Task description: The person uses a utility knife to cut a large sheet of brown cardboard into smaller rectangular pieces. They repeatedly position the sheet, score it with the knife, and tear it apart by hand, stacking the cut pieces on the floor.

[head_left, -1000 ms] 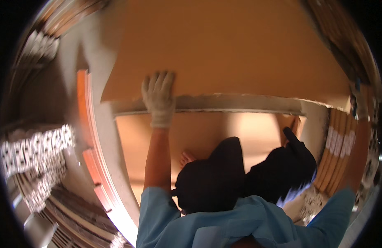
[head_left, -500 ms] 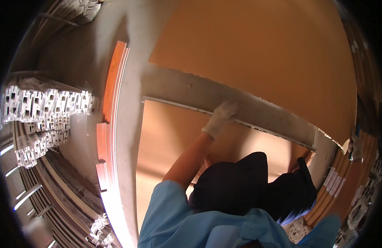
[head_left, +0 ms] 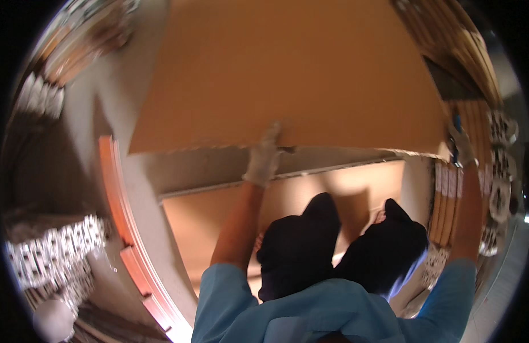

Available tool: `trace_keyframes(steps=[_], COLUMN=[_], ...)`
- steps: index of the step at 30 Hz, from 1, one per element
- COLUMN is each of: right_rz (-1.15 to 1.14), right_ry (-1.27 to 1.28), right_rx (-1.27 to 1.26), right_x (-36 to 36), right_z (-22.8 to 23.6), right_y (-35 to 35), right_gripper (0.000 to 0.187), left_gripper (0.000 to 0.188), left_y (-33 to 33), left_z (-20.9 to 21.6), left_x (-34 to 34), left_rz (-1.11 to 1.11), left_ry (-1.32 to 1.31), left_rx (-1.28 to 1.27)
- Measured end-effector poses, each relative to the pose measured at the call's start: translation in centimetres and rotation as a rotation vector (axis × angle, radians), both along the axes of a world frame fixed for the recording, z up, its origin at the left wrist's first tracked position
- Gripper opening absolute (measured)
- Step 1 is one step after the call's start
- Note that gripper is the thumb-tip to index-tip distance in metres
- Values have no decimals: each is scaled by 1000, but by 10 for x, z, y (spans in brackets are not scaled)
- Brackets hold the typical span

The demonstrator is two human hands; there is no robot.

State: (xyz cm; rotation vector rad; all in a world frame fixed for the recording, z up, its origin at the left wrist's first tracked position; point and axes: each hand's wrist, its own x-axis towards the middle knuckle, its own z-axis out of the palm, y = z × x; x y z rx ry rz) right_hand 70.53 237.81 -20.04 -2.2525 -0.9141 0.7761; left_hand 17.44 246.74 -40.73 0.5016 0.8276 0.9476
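A large brown cardboard sheet [head_left: 299,74] is lifted ahead of me, its rough, torn-looking near edge facing me. My left hand [head_left: 263,160], in a pale glove, grips that edge, with the fingers lying over the top face. At the sheet's right near corner is my right hand [head_left: 461,147], also gloved. Its fingers are closed around a slim blue tool [head_left: 457,122], mostly hidden and blurred; whether they also pinch the corner I cannot tell. Below my knees a second cardboard piece [head_left: 213,214] lies flat on the floor.
Long orange-brown profiles [head_left: 113,183] lie on the floor at the left. Beyond them are stacked white hollow profiles [head_left: 61,251]. Wrapped brown bundles [head_left: 444,200] line the right side, beside pale profile ends [head_left: 500,166]. Grey floor [head_left: 141,171] shows between.
My left hand has left the lower piece's far edge and now grips the large sheet. The sheet has risen and swung nearer. My right hand has moved along with its corner, and the view has turned.
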Motion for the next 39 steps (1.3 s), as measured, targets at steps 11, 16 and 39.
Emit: trace_keyframes(steps=[11, 16, 39], right_rz=[-520, -381, 1105], right_ry=[381, 446, -620], right_rx=[203, 42, 143], right_x=[4, -49, -339], right_z=[-100, -36, 658], right_y=[-74, -83, 10], right_gripper=[20, 26, 40], left_gripper=[41, 44, 34], left_y=[20, 8, -69], left_z=[59, 128, 674], left_x=[23, 37, 27], left_rz=[-54, 37, 316], left_ry=[206, 366, -94], left_rx=[29, -31, 611])
